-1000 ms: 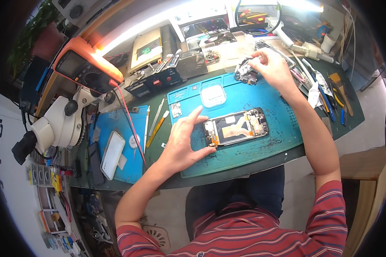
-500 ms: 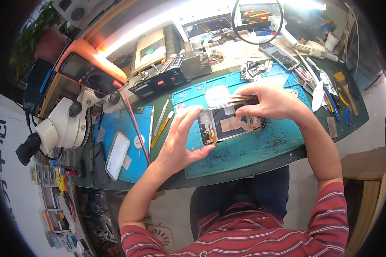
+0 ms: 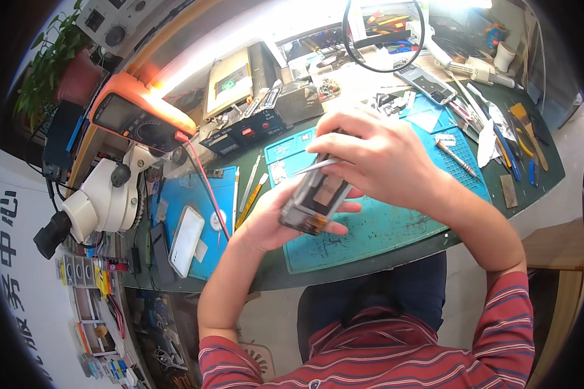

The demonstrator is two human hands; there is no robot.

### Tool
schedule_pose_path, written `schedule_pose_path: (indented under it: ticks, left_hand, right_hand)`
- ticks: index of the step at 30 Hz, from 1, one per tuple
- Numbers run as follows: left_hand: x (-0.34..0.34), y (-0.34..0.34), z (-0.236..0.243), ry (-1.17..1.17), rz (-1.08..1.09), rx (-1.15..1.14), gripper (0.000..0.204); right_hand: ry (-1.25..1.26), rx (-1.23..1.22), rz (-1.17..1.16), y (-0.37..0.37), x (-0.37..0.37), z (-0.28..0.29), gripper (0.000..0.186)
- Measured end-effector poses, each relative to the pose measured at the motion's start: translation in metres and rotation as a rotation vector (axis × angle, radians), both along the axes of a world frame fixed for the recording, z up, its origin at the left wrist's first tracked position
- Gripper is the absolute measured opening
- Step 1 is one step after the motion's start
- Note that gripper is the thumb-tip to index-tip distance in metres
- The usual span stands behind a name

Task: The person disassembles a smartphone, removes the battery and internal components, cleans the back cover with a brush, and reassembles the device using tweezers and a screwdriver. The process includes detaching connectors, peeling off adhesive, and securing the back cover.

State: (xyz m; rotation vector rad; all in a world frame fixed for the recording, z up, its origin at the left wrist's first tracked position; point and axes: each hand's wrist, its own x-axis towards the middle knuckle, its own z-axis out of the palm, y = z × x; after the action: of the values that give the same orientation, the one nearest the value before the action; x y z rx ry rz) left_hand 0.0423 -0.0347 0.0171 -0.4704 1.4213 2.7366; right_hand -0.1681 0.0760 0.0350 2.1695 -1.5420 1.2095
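Observation:
My left hand [image 3: 272,217] grips an opened phone frame [image 3: 310,202] from beneath, its fingers showing past the right side. The frame is tilted lengthwise above the blue repair mat [image 3: 376,240]. My right hand [image 3: 379,155] is closed over the frame's upper end and holds slim silver tweezers [image 3: 308,167] pointing left across it. Part of the frame is hidden under the fingers. Behind my right hand lie small metal and black parts [image 3: 402,100].
An orange multimeter [image 3: 136,113] and microscope [image 3: 104,194] stand left, near a white phone [image 3: 185,243] on a smaller blue mat. A black power unit [image 3: 240,133] sits behind. Loose tools [image 3: 519,136] and another phone [image 3: 428,84] lie right; a ring magnifier [image 3: 383,63] hangs above.
The phone frame, earlier flat on the mat, is now lifted and tilted in both hands. My right hand has come down leftward from the parts pile, now with tweezers.

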Motion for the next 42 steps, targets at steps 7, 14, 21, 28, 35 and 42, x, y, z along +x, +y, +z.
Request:
schedule_pose_path:
  ticks: [7,14,21,28,35,42]
  left_hand:
    - [0.005,-0.004,-0.017,0.168,-0.001,0.135,0.075]
    - [0.010,-0.003,-0.020,0.434,0.103,0.556,0.062]
    - [-0.001,-0.001,0.003,0.237,0.238,0.283,0.069]
    - [0.000,0.001,0.002,0.254,0.235,0.276,0.070]
    - [0.000,0.004,0.004,0.197,0.275,0.194,0.077]
    - [-0.002,0.001,0.002,0.190,0.288,0.267,0.076]
  right_hand:
    - [0.032,-0.028,0.022,-0.006,0.003,-0.022,0.053]
    - [-0.051,-0.145,0.087,0.002,0.014,-0.014,0.031]
    - [0.107,-0.100,0.294,0.009,0.028,-0.041,0.021]
    - [0.080,-0.093,0.311,0.004,0.028,-0.041,0.019]
    - [0.071,-0.053,0.317,0.003,0.028,-0.044,0.017]
    - [-0.018,-0.073,0.324,0.000,0.028,-0.045,0.019]
